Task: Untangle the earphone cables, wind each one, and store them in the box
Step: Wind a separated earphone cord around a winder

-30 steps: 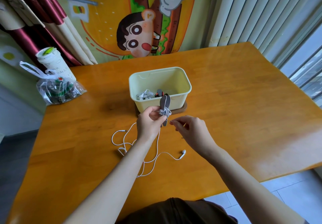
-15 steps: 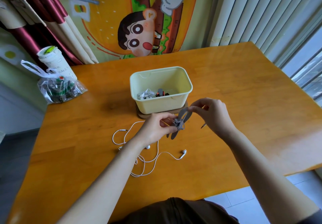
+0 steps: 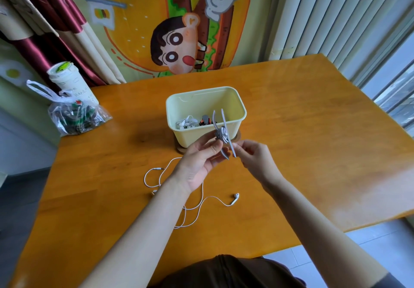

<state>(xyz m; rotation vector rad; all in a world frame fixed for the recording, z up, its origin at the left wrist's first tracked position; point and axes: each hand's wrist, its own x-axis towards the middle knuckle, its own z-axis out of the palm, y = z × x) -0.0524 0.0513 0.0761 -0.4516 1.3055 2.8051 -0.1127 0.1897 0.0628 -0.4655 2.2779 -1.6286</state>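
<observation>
A: Left hand?
B: Left hand has its fingers curled, pinching the grey winder at its cable-wrapped middle.
A: Right?
B: Right hand has its fingertips closed on the winder's lower tip.
A: Where's the winder?
B: In the air, upright, just in front of the box. The white earphone lies loose on the table, under the left wrist.
A: Versus half a second ago?
B: The winder was tilted and lower. The right hand went from its upper end to the lower one.
</observation>
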